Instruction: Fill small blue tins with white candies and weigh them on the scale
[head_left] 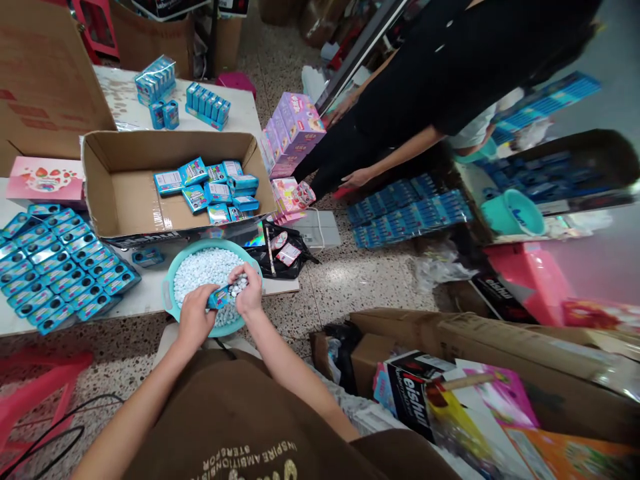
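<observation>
My left hand (197, 315) grips a small blue box (218, 298) above a turquoise basin (173, 277). Small white pellets (207, 267), which look like candies, fill the basin. Beside the box, my right hand (249, 291) curls its fingers around a few of these pellets, close to the box's end. Whether that end is open I cannot make out. Behind the basin is a cardboard box (125, 193) with several small blue boxes (205, 190) lying loose in it. To the left, many blue boxes with dark round windows (60, 267) stand in rows on the white table (240, 107).
A pink strawberry-print box (47, 179) and bundled blue boxes (207, 105) are on the table. Purple boxes (295, 130) are stacked at its right end, near a person in dark clothes (400, 93). A red stool (40, 387) is at lower left; cartons (380, 360) line the right.
</observation>
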{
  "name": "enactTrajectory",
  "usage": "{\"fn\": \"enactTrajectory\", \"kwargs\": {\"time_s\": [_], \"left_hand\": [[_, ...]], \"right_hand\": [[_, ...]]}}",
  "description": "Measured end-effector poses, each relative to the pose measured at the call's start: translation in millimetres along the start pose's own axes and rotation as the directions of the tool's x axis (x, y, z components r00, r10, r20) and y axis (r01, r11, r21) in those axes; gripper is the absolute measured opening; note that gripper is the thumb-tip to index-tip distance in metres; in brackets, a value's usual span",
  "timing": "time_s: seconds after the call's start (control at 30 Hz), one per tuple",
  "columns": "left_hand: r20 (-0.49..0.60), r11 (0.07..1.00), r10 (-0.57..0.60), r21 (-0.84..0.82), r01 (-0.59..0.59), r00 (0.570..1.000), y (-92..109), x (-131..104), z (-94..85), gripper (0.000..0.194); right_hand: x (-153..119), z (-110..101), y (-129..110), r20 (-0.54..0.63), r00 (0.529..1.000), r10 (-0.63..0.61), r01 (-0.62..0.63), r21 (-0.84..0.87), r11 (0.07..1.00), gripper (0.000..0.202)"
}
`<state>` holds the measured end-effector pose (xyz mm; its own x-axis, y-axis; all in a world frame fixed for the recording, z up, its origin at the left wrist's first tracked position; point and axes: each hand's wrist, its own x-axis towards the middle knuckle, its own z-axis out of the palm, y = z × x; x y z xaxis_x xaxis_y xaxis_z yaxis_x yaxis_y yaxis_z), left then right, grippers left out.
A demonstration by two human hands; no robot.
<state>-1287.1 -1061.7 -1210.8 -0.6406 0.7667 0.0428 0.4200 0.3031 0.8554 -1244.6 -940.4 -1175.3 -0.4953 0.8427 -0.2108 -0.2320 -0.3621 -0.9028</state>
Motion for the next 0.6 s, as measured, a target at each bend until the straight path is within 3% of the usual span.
{"fn": "enactTrajectory", "kwargs": {"time_s": [0.3, 0.43, 0.6], "left_hand": [[-0.027, 0.979, -0.128, -0.164, 0.122, 0.991, -7, -1, 10.3, 0.039], [-0.048, 0.988, -0.085, -0.131, 0.078, 0.995, -5, -2, 11.0, 0.039], [-0.111, 0.971, -0.13, -0.215, 0.104, 0.985, 0, 1, 11.2, 0.037]], "right_hand": [[-2, 0, -4, -0.018, 1.0, -0.017, 0.017, -0.026, 1.0, 0.045], [-4, 3, -6, -0.016, 0.999, -0.031, 0.03, -0.04, 0.999, 0.045], [-7, 13, -12, 0.035, 0.998, -0.061, 0.063, -0.066, 0.996, 0.051]]}}
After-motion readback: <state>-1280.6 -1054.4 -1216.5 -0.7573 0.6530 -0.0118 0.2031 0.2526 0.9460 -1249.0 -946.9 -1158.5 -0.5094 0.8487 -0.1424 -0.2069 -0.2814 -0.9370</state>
